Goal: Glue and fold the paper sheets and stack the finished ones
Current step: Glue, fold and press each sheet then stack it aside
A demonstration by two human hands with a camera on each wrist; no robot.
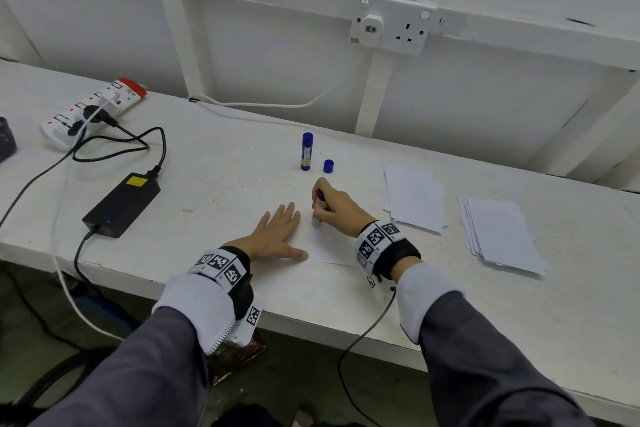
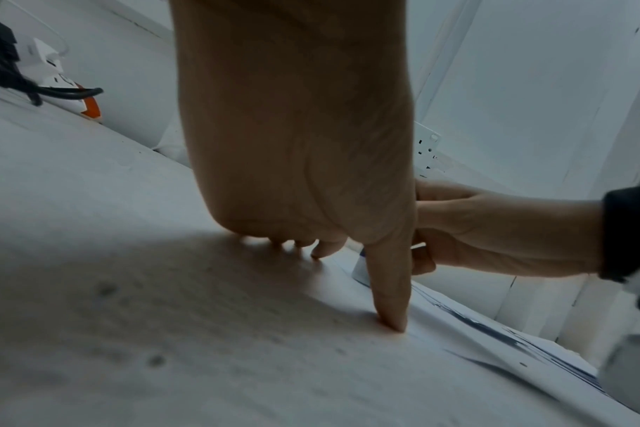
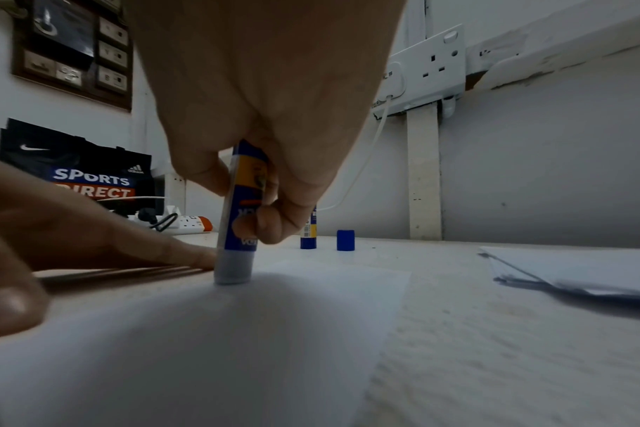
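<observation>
White bench [image 1: 214,163]: flat left hand [image 1: 277,236] pins the light, floppy sheet [image 3: 311,332] by its edge while right hand [image 1: 337,206] grips the glue stick [image 3: 240,231].

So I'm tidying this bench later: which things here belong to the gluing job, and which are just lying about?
In use:
glue stick in the right hand
sheet under the left hand
two paper piles
loose blue cap

Lying about:
second glue stick
power adapter
extension strip
</observation>
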